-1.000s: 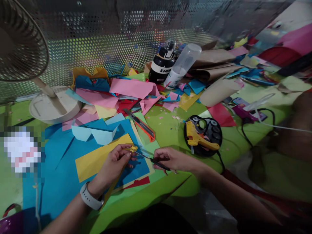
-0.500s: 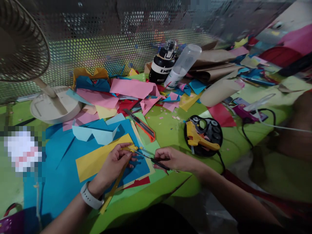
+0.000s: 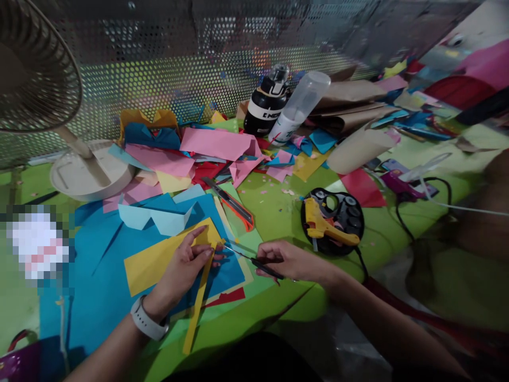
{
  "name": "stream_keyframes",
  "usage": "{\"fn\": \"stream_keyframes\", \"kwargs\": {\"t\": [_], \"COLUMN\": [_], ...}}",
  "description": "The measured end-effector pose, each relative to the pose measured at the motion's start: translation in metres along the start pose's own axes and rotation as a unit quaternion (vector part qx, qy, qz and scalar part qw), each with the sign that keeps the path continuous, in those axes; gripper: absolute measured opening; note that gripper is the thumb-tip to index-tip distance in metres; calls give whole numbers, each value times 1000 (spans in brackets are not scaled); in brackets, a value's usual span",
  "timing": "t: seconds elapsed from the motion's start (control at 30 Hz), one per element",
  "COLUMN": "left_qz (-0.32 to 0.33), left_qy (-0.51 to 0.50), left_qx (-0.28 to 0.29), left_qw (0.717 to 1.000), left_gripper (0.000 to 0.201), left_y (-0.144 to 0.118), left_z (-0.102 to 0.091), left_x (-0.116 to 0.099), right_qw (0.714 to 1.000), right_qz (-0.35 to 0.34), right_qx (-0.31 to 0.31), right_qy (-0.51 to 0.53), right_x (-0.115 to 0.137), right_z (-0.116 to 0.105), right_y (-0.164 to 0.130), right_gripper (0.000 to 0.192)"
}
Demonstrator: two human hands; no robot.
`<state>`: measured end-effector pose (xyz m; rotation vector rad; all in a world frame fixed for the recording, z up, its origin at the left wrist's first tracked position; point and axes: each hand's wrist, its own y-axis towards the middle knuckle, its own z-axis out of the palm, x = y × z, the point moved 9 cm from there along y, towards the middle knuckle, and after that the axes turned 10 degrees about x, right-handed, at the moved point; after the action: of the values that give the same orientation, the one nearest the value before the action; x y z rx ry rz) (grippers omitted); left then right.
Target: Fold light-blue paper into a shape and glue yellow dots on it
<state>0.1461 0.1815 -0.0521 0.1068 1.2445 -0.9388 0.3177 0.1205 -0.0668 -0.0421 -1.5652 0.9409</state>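
Note:
My left hand [image 3: 194,254], with a pale watch on its wrist, pinches a narrow yellow paper strip [image 3: 195,318] near its upper end. The strip's long tail hangs down toward the table's front edge. In my right hand [image 3: 278,260] is a pair of scissors [image 3: 258,263] with dark handles, the thin blades pointing left at the strip's upper end. Small yellow snippets [image 3: 236,241] lie by the blades. Under my left hand a wider yellow paper [image 3: 149,268] rests on a large blue sheet [image 3: 91,297]. Just behind sits a light blue cut-out paper [image 3: 157,216].
An orange box cutter [image 3: 234,206] lies behind my hands. On the right a yellow glue gun [image 3: 328,225] rests on a black holder. A fan base [image 3: 93,172], a black bottle [image 3: 262,109], a tilted clear bottle [image 3: 300,106] and paper scraps line the back.
The scissors and my right hand have shifted slightly right, away from my left fingers. The yellow strip's hanging tail has swung to the right. My left index finger has stretched out more.

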Motion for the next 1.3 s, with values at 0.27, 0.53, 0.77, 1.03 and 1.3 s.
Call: {"fn": "stream_keyframes", "kwargs": {"t": [0.27, 0.53, 0.77, 1.03, 1.3], "left_qz": [0, 2, -5, -43, -55], "left_qy": [-8, -11, -7, -5, -6], "left_qx": [1, 19, 11, 9, 1], "left_qw": [1000, 1000, 1000, 999, 998], "left_gripper": [76, 74, 74, 65, 41], "left_y": [0, 1, 0, -2, -1], "left_z": [-1, 2, 1, 2, 0], "left_x": [1, 2, 0, 5, 11], "right_qw": [1000, 999, 999, 1000, 1000], "right_qz": [0, -11, 1, -1, -6], "right_qx": [19, 42, 39, 17, 13], "right_qy": [-26, -19, -19, 21, 24], "right_x": [3, 2, 2, -5, -5], "right_z": [5, 6, 4, -1, -2], "right_y": [0, 2, 2, 4, 4], "right_gripper": [45, 47, 49, 47, 45]}}
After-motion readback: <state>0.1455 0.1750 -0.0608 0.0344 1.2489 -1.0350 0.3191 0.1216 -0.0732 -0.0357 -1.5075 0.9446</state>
